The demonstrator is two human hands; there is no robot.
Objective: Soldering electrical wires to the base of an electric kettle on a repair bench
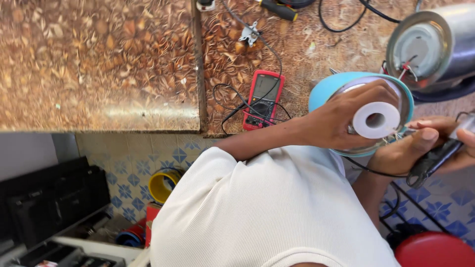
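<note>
- A white roll of tape (376, 119), ring-shaped and matte, sits right of centre; the left hand (341, 118) is curled about it, fingers closed on its rim
- Behind it a round teal appliance (324, 91) with a shiny metal base; thin wires show at its edge
- The right hand (420, 148), at the right edge, grips a dark glossy tool (438, 157), thumb pressed along it
- A red multimeter (263, 99) with black leads lies at centre on the mottled brown stone counter (99, 64); a steel cylinder (435, 44) lies upper right
- Blue-patterned floor tiles (123, 173) below
</note>
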